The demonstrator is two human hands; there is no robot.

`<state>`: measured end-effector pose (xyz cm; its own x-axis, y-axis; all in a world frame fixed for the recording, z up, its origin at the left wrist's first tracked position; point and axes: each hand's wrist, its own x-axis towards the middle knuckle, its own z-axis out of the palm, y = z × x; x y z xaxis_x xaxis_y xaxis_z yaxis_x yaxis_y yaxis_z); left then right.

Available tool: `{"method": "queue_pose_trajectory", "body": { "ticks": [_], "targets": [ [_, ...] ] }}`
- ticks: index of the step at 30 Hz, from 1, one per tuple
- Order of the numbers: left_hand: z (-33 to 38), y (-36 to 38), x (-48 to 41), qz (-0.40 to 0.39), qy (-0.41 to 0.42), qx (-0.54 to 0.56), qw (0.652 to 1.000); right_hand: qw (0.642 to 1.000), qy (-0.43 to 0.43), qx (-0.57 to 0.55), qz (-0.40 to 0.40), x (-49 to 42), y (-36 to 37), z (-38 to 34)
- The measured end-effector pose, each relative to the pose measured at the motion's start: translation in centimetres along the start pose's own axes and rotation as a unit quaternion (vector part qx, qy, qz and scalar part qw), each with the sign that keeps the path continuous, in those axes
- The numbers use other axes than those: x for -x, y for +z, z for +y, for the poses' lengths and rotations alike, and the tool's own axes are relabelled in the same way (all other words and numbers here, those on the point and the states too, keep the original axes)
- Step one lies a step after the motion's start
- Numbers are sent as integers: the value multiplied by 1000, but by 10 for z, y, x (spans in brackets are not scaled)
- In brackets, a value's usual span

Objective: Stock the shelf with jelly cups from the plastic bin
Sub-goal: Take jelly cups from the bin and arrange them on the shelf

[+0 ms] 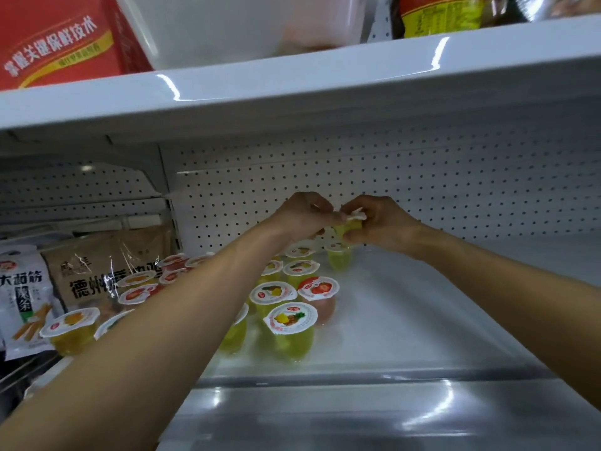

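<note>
bare forearms reach in from the bottom edge, over the glossy front lip of the white metal shelf. at far left, beside it, stand a white snack bag with green print and a brown clear-fronted packet. next comes a cluster of sealed plastic jelly cups, upright on the shelf's left part, mostly yellow with a few red, some hidden under the left forearm. above the rear of the cluster, near the perforated white back panel, the left hand has its fingers curled, its thumb and fingertips pinching the white lid edge of a small yellow jelly cup. the right hand, just beside it, grips that cup from the other side with fingers wrapped close, holding it in the air above the shelf. on the upper white shelf sit a red printed carton, a translucent white plastic bin and a dark bottle with a yellow label.
</note>
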<state>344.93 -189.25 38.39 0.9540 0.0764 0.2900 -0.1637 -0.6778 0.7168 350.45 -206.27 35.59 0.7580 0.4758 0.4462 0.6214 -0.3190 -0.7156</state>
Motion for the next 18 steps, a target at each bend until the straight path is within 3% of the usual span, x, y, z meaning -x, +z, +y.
{"method": "queue_pose_trajectory", "body": {
  "ticks": [6,11,18],
  "targets": [
    [-22,-8,6,-54,21,-198,978,996,47,23,-66,23,12,21],
    [-32,-14,16,-47,-32,-337,940,994,64,22,-87,28,21,23],
    [-30,-13,21,-61,-28,-322,944,992,66,38,-97,33,24,23]
  ]
}}
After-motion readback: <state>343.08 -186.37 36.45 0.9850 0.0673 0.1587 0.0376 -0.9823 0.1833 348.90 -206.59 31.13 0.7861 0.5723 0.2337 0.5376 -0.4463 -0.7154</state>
